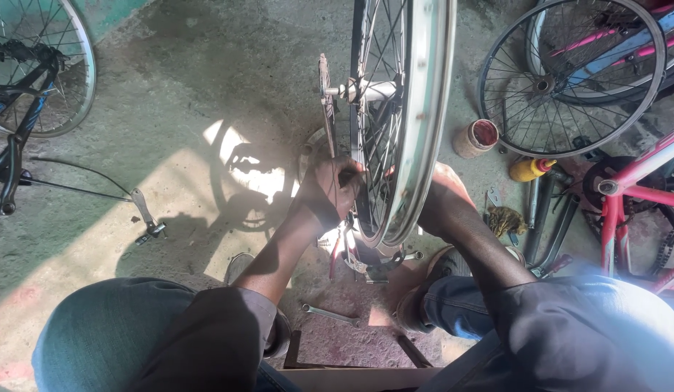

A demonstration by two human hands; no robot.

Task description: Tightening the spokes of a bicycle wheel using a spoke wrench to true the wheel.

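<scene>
Between my knees, near the middle of the floor, the bike wheel stands up on its edge. My left hand is closed around some spokes. My right hand is behind the rim, so I cannot tell its grip. If I let go, the wheel could tip, and my fingers could get pinched.

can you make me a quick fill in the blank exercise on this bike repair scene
1. The left hand grips the spokes of an upright bicycle ____.
2. The open-top jar on the concrete floor holds something ____ in colour.
3. The squeeze bottle with the red nozzle is ____.
4. A metal ____ lies on the floor between the person's shoes.

Missing words: wheel; red; yellow; wrench
</scene>
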